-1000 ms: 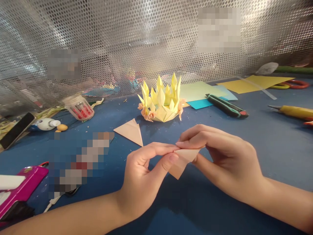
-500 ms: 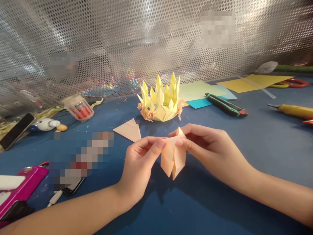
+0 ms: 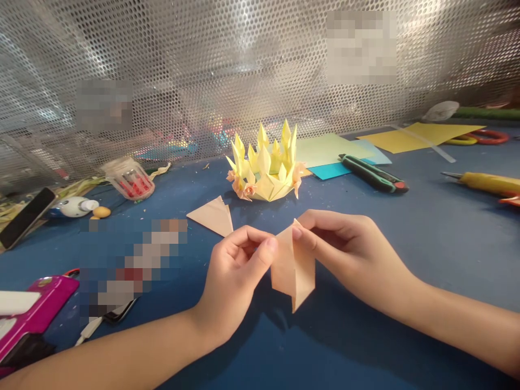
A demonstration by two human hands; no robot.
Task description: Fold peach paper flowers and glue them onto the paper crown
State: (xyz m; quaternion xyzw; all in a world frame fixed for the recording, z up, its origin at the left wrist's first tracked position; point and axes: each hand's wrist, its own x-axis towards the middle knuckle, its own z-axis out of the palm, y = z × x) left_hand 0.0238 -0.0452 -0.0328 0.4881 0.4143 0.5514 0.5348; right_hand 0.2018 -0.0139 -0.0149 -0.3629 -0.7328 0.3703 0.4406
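Note:
A piece of folded peach paper (image 3: 293, 265) hangs above the blue table between my two hands. My left hand (image 3: 239, 265) pinches its left upper edge between thumb and fingers. At the top right, my right hand (image 3: 345, 244) grips the same paper, thumb in front and fingertips partly hidden behind. A crease runs down the middle, and the lower end comes to a point. Beyond my left fingers lies a flat peach paper triangle (image 3: 212, 215). A yellow folded-paper crown (image 3: 264, 168) with small peach paper flowers (image 3: 247, 189) stands behind my hands.
To the right lie a utility knife (image 3: 371, 172), a yellow-handled tool (image 3: 487, 183), scissors (image 3: 491, 136) and coloured paper sheets (image 3: 418, 136). On the left are a clear jar (image 3: 130, 179), a phone (image 3: 26, 216) and a magenta object (image 3: 44, 303). A perforated metal panel (image 3: 260, 70) borders the back.
The peach paper has turned and its fold has changed: two separate lower points showed before, now one longer point. My right fingers have shifted slightly at its top.

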